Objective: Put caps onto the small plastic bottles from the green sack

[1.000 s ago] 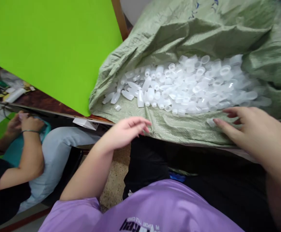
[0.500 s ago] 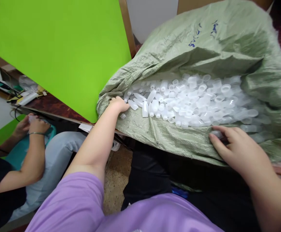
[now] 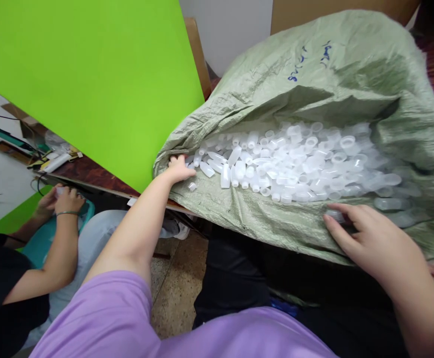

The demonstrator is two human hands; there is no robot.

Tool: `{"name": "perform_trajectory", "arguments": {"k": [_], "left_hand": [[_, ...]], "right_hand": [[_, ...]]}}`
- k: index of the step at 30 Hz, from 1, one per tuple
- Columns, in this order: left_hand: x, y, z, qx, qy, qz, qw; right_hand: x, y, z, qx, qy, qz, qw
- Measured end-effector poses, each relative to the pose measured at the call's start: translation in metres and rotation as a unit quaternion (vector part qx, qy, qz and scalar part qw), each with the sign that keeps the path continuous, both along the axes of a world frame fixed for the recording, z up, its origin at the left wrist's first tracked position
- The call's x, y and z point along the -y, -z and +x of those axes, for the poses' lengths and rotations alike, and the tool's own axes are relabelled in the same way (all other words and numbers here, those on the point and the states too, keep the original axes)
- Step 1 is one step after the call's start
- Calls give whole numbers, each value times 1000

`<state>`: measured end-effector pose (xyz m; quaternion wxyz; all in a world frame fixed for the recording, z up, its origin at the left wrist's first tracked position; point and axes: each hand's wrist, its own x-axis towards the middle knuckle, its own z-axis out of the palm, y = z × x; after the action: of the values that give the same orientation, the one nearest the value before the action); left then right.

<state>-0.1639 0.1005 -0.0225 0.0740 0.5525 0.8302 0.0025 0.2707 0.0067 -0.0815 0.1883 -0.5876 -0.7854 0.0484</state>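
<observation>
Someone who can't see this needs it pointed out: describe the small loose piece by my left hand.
Find the pale green sack with whitish parts heaped inside. At its left end, just below your left hand, lies the piece: small, stubby, alone, apart from the parts.

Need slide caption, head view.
Left hand at the left end, right hand at the near edge, of a green woven-plastic sack heaped with hollow translucent white plastic pieces.
</observation>
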Motion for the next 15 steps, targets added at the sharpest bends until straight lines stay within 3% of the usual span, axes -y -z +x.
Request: {"name": "perform_trajectory", "arguments": {"k": [8,15], "left_hand": [[-7,14,-14,-24,67,42,997],[-4,9,-5,-46,78,48,995]], "right_hand": [[0,1,0,7,5,2,1000],[4,1,-1,-14,15,23,1000]]}}
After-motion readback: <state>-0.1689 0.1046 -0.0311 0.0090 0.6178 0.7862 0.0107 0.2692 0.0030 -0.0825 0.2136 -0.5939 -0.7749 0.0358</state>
